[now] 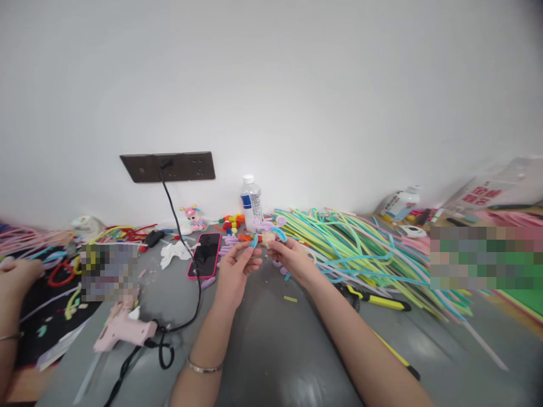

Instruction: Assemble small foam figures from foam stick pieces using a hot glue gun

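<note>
My left hand [237,265], with a bracelet at its wrist, pinches a short blue pipe cleaner piece [254,242] between thumb and fingertips. Just to its right, my right hand [292,257] is closed on a curled blue pipe cleaner [279,234]. A small beige piece [268,239] shows at the right fingertips; its kind is unclear. The two hands are close together but apart, above the grey table [271,345]. Behind them lie purple pipe cleaner coils [280,221] and short purple pieces [229,242].
A pink glue gun [125,330] with a black cord lies left, near a phone [206,256] and crumpled tissue [175,254]. A bottle [251,200] stands by the wall. Right are a large pipe cleaner bundle [360,243] and yellow-handled pliers [382,301]. Another person's hand [19,277] is far left.
</note>
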Demonstrator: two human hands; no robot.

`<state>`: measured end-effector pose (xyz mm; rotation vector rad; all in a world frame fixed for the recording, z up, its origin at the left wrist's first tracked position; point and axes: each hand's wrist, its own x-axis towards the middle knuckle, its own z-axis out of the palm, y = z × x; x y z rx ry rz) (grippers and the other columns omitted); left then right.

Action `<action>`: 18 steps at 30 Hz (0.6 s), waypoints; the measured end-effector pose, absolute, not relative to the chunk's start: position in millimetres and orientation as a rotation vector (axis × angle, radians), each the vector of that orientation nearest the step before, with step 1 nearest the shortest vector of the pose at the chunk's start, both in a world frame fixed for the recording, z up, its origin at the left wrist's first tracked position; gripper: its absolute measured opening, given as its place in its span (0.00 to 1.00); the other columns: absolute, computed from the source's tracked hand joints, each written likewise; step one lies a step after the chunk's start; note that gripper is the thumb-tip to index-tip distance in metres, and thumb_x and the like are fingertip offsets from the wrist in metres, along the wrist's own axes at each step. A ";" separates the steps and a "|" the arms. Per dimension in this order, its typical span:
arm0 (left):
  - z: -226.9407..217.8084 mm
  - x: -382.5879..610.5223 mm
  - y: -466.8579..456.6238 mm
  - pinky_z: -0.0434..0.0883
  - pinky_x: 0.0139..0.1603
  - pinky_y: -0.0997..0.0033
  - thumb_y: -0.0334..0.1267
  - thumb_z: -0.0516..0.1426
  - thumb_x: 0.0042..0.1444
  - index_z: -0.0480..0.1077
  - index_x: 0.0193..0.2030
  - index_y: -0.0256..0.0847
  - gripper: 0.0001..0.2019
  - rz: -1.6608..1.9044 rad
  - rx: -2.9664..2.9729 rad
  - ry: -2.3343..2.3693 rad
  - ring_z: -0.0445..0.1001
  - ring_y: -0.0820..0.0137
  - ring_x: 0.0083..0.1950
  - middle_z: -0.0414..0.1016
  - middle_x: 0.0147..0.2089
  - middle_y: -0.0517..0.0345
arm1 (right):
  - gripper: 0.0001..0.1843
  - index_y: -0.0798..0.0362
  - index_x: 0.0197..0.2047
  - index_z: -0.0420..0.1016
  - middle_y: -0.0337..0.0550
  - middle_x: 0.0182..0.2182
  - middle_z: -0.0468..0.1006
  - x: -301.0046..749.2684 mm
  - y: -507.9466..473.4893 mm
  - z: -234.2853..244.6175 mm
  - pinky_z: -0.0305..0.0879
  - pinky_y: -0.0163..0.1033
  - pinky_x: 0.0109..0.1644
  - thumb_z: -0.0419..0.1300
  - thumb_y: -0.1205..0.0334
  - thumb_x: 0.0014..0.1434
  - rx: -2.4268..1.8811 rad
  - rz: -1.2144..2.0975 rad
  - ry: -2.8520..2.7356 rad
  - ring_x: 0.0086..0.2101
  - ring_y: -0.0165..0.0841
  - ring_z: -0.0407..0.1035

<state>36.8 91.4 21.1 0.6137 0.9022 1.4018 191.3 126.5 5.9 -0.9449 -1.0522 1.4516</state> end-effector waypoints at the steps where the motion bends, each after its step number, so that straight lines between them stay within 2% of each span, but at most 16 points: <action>1: 21.4 36.7 91.1 0.73 0.24 0.82 0.47 0.77 0.28 0.76 0.39 0.38 0.31 1.401 0.610 0.887 0.78 0.75 0.24 0.83 0.29 0.57 | 0.23 0.53 0.30 0.78 0.37 0.23 0.76 191.4 126.7 5.5 0.55 0.36 0.28 0.75 0.43 0.43 -0.944 1.452 -1.054 0.24 0.29 0.64; 5: 22.4 36.3 90.2 0.72 0.23 0.82 0.46 0.77 0.32 0.75 0.36 0.39 0.25 1.412 0.600 0.822 0.76 0.76 0.22 0.80 0.24 0.61 | 0.22 0.52 0.29 0.77 0.37 0.23 0.75 192.1 127.2 4.2 0.55 0.37 0.29 0.75 0.43 0.44 -0.939 1.452 -1.066 0.24 0.29 0.64; 10: 21.7 36.7 90.9 0.74 0.28 0.80 0.44 0.77 0.30 0.75 0.35 0.37 0.25 1.441 0.577 0.789 0.79 0.74 0.29 0.83 0.31 0.57 | 0.23 0.52 0.31 0.77 0.36 0.22 0.75 192.3 127.0 3.9 0.55 0.36 0.28 0.75 0.42 0.44 -0.936 1.451 -1.075 0.23 0.29 0.64; 12: 21.6 36.9 91.1 0.70 0.24 0.83 0.44 0.77 0.32 0.73 0.30 0.37 0.23 1.454 0.582 0.766 0.73 0.79 0.24 0.79 0.25 0.61 | 0.23 0.52 0.31 0.76 0.36 0.23 0.75 192.3 127.0 3.7 0.55 0.36 0.28 0.75 0.42 0.44 -0.938 1.447 -1.075 0.23 0.28 0.64; 15: 22.3 37.0 90.8 0.61 0.18 0.86 0.44 0.76 0.35 0.68 0.24 0.38 0.22 1.460 0.585 0.742 0.62 0.84 0.18 0.66 0.17 0.71 | 0.23 0.52 0.30 0.74 0.36 0.23 0.75 192.4 127.2 2.9 0.54 0.35 0.27 0.74 0.43 0.44 -0.944 1.442 -1.081 0.23 0.27 0.63; 16: 22.6 36.9 90.7 0.60 0.18 0.86 0.43 0.76 0.35 0.68 0.24 0.38 0.22 1.458 0.583 0.739 0.61 0.84 0.18 0.65 0.17 0.71 | 0.23 0.52 0.30 0.74 0.36 0.23 0.75 192.4 127.3 2.6 0.53 0.35 0.26 0.74 0.43 0.44 -0.946 1.440 -1.084 0.23 0.27 0.63; 18: 23.0 36.5 90.4 0.64 0.20 0.86 0.43 0.77 0.34 0.70 0.26 0.38 0.22 1.448 0.575 0.746 0.66 0.83 0.21 0.69 0.19 0.69 | 0.22 0.52 0.30 0.75 0.36 0.23 0.75 192.4 127.5 1.8 0.53 0.35 0.26 0.74 0.44 0.45 -0.948 1.434 -1.091 0.23 0.28 0.63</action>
